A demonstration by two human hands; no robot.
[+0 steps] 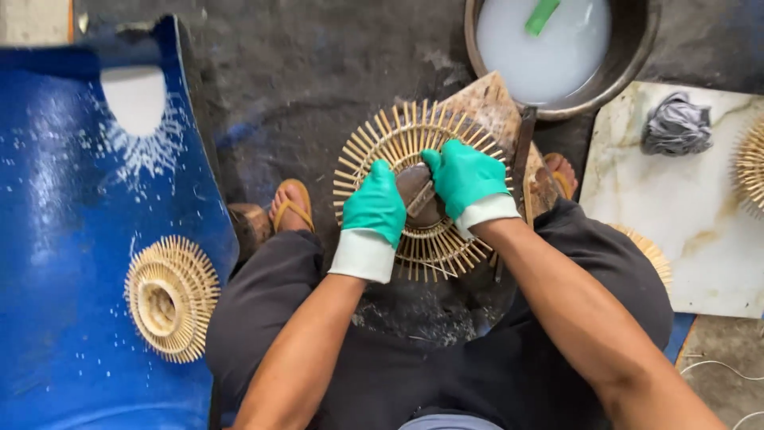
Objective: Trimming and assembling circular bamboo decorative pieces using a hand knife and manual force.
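A round bamboo sunburst frame (374, 143), made of several thin radiating sticks, sits in front of me over a wooden block. My left hand (374, 203), in a green glove with a white cuff, grips the frame's lower left part. My right hand (465, 177), gloved the same way, presses on the frame's centre, where a dark rounded piece (414, 181) and a thin stick (422, 201) show between both hands. Whether the right hand holds the stick or only rests there is unclear.
A stack of finished sunburst frames (171, 296) lies on a blue plastic sheet (64, 239) at left. A metal basin of milky liquid (549, 48) stands ahead. A marble slab (684, 207) at right carries a grey rag (676, 123) and another frame (752, 163).
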